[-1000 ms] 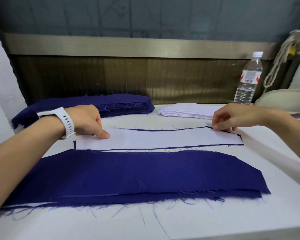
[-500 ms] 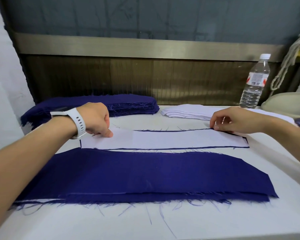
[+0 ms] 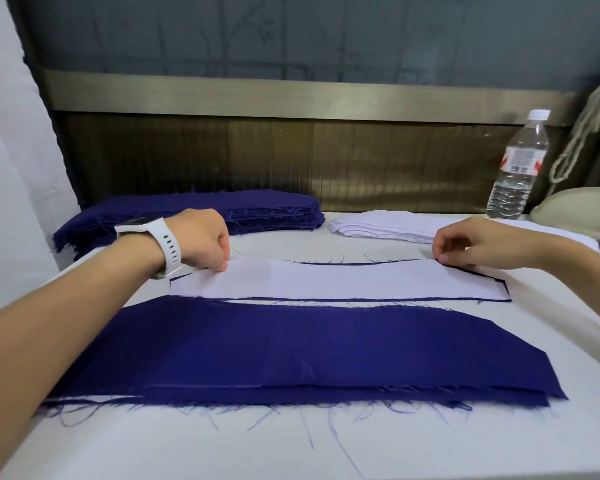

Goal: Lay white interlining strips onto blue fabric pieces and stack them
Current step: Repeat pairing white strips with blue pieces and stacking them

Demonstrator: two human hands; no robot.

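White interlining strip (image 3: 361,282) flat on blue fabric piece (image 3: 395,299) on bench (image 3: 326,452), far corners pinched by curled fingers (image 3: 222,265) of left hand (image 3: 198,240) and right hand (image 3: 482,242).

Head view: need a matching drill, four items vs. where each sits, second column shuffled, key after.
Things
1. water bottle
2. stack of interlining strips
3. thick pile of blue fabric pieces
4. single interlining strip

Places
A. back left of the table
B. pinched at its ends by the left hand and right hand
C. upright, far right at the back
D. at the back, between the blue pile and the bottle

Pairs: 1-C, 2-D, 3-A, 4-B
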